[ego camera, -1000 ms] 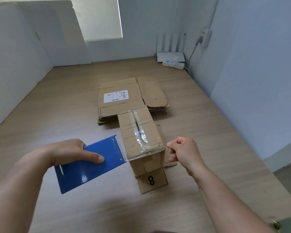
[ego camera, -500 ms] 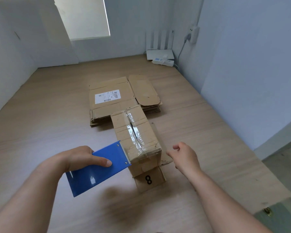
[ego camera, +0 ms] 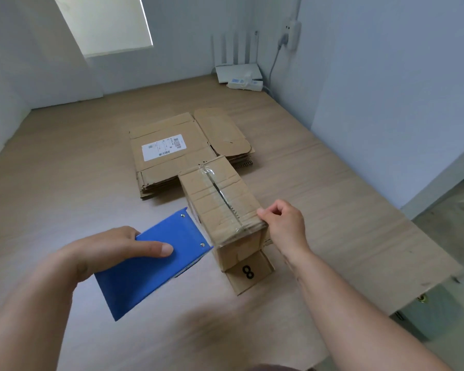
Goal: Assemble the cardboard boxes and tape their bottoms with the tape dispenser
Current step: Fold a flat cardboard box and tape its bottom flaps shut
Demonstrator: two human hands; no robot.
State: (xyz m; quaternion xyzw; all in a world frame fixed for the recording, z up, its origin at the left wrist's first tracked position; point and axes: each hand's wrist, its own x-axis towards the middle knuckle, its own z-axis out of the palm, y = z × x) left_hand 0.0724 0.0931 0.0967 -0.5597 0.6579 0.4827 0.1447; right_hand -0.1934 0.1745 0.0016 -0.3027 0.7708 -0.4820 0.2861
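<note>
Taping a cardboard box (ego camera: 220,199) at tabletop (ego camera: 65,183) centre
Grips tape dispenser (ego camera: 156,266) with left hand (ego camera: 113,253); pinches box's near top edge with right hand (ego camera: 284,226).

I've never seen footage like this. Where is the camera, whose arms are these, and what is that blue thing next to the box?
There is no machine here. These are a person's two bare arms, filmed by one wide-angle camera worn on their head, looking forward and down. The left hand grips a blue tape dispenser, right beside a cardboard box that stands on the wooden table. Clear tape runs along the box's top seam. The right hand pinches the box's near top edge. A flap marked 8 lies flat in front of the box. Behind it sits a stack of flattened boxes.
</note>
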